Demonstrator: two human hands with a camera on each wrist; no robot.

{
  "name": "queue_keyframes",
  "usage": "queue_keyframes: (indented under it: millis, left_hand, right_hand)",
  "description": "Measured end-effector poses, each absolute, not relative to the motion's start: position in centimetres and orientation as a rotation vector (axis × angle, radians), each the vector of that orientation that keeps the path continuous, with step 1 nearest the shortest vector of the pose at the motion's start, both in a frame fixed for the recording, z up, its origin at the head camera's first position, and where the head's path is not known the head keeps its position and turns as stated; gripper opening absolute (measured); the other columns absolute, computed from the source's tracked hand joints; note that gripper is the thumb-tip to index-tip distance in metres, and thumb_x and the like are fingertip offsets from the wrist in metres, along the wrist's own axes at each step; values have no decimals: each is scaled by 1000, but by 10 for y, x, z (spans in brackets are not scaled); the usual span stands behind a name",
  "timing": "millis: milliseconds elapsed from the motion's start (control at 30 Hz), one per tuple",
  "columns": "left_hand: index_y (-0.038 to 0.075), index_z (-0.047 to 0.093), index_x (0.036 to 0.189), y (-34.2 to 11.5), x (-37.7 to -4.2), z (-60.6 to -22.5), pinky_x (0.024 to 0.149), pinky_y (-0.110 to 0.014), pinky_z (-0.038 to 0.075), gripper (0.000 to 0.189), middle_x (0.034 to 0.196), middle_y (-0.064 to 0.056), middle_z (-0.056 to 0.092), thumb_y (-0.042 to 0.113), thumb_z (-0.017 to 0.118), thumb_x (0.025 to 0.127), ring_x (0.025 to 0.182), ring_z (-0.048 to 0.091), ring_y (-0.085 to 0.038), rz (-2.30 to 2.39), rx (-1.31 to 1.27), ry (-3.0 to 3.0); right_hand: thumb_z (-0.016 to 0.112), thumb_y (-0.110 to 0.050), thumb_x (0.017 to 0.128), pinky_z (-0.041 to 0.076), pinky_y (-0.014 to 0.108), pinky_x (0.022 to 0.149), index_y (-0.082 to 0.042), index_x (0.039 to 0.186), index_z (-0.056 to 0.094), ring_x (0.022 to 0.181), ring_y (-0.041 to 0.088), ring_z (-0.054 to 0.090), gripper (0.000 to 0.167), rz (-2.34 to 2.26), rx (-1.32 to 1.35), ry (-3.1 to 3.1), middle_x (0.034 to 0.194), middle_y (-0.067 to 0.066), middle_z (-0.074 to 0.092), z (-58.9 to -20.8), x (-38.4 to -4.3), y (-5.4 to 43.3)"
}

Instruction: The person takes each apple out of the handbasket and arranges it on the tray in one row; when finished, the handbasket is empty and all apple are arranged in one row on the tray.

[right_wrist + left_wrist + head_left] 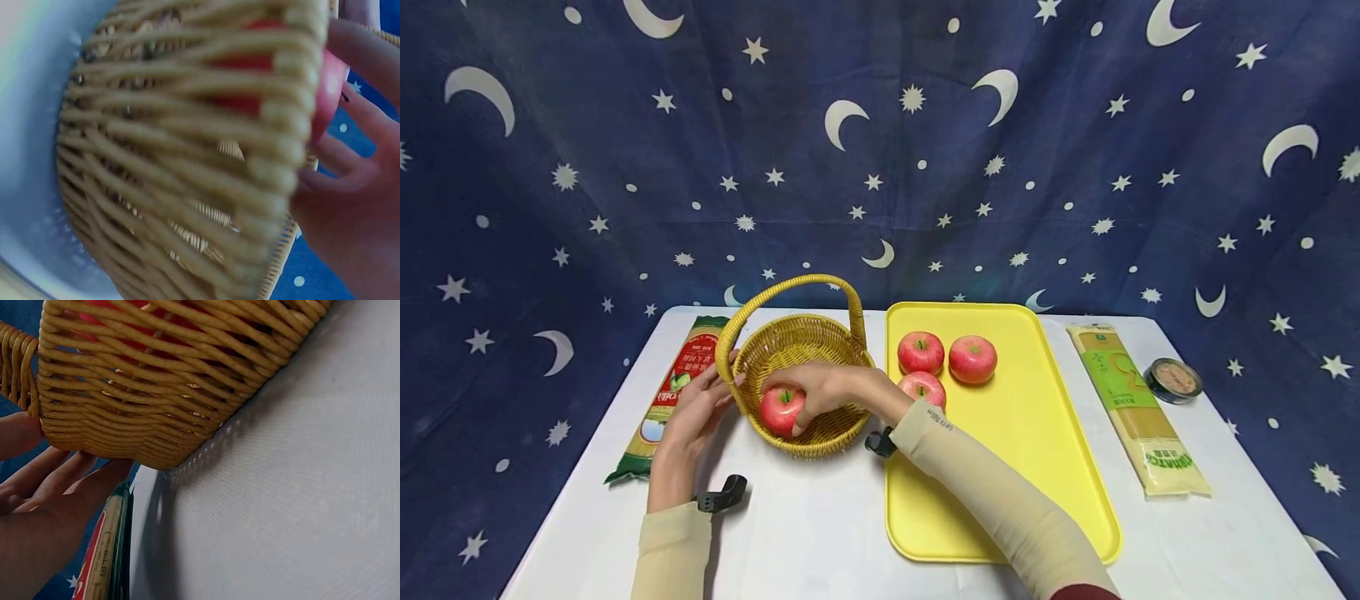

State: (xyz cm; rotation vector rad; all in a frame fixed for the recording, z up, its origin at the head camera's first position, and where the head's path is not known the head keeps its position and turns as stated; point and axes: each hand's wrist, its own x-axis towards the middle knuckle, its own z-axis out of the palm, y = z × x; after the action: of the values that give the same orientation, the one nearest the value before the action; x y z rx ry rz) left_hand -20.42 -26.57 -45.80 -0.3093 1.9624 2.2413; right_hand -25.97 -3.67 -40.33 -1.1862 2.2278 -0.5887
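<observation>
A yellow wicker basket (808,329) with a tall arched handle stands left of the middle of the white table. Inside its near left part is a red apple (781,410), which my right hand (820,387) grips from above with fingers and thumb around it. Red also shows through the weave in both wrist views. My left hand (696,412) touches the basket's left side by the foot of the handle. Its fingers (53,472) lie fairly straight along the outer wall in the left wrist view, and the thumb is up near the handle.
Right of the basket, a yellow tray (1000,492) bears three apples (972,360), one partly behind my right forearm. A red-and-green noodle packet (688,358) lies beyond my left hand. On the far right are another noodle packet (1131,400) and a round tin (1174,380).
</observation>
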Motion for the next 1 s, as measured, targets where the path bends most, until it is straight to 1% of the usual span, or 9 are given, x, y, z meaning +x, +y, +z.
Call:
queue_keyframes:
  millis: [100,300,400,533,633,867,1000]
  left_hand:
    - [9,30,162,-265,-203,-460,97,-14,48,65,166,-12,32,14,59,104,138,42,-11,2243,-323,1966]
    - [9,32,162,-263,-202,-463,96,-15,49,66,164,-12,34,15,61,104,133,45,-8,2250,-322,1969]
    - [9,30,162,-264,-201,-462,96,-14,49,66,165,-14,33,15,61,104,134,46,-8,2250,-321,1963]
    - [9,29,163,-263,-201,-462,98,-14,48,67,168,-11,30,15,60,104,140,42,-10,2249,-323,1951]
    - [9,29,163,-262,-201,-462,98,-13,48,67,169,-10,29,14,61,104,141,41,-10,2252,-330,1943]
    - [10,27,164,-266,-202,-461,97,-13,48,67,168,-12,29,14,59,105,135,44,-9,2241,-313,1952]
    - [11,29,163,-268,-203,-459,96,-14,49,66,166,-11,31,15,60,105,129,48,-6,2235,-324,1964]
  right_hand:
    - [88,-19,80,45,21,99,-21,146,53,117,10,56,74,-571,-1203,2238,135,-1,60,-405,-257,-36]
    - [89,-22,79,46,20,97,-18,145,56,114,10,58,74,-594,-1248,2288,134,0,63,-410,-254,-30]
    - [89,-22,79,46,20,99,-17,146,56,117,10,58,74,-622,-1255,2299,138,-1,62,-413,-252,-26]
    - [88,-21,80,45,23,103,-18,147,56,121,12,57,75,-694,-1244,2311,143,-1,61,-414,-248,-19]
    - [88,-21,80,45,24,105,-19,147,56,123,13,57,75,-756,-1239,2329,144,-2,60,-412,-246,-13]
    - [88,-26,82,41,30,113,-20,149,55,133,15,54,76,-852,-1262,2381,150,-4,57,-401,-237,-1]
    - [88,-27,82,43,32,113,-21,150,54,135,16,53,76,-930,-1242,2401,151,-4,56,-393,-230,8]
